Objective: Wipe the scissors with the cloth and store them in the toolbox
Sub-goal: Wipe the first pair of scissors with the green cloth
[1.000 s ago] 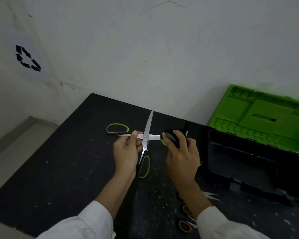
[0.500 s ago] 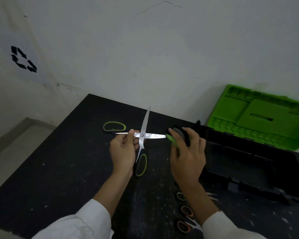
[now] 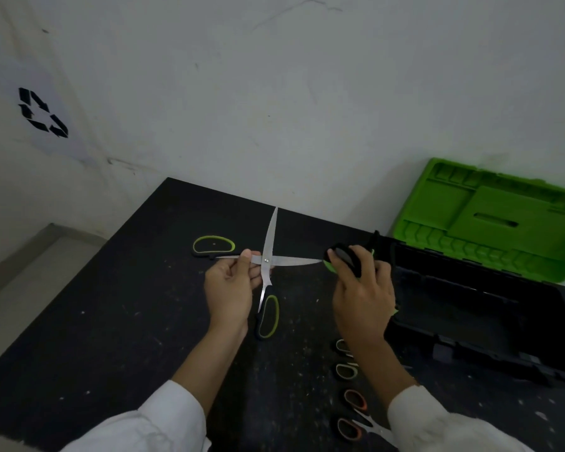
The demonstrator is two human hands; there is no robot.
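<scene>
Wide-open scissors with black and green handles form a cross above the black table. My left hand pinches the horizontal blade just left of the pivot. My right hand grips a dark cloth with a green edge at the very tip of that same blade. The black toolbox stands open at the right, its green lid leaning back against the wall.
Two smaller pairs of scissors lie on the table near my right forearm, one with pale handles and one with orange handles. The white wall rises just behind the table. A lower floor lies past the table's left edge.
My right hand has slid the cloth rightward along the horizontal blade, from near the pivot to its tip. My left hand has kept its pinch on the scissors.
</scene>
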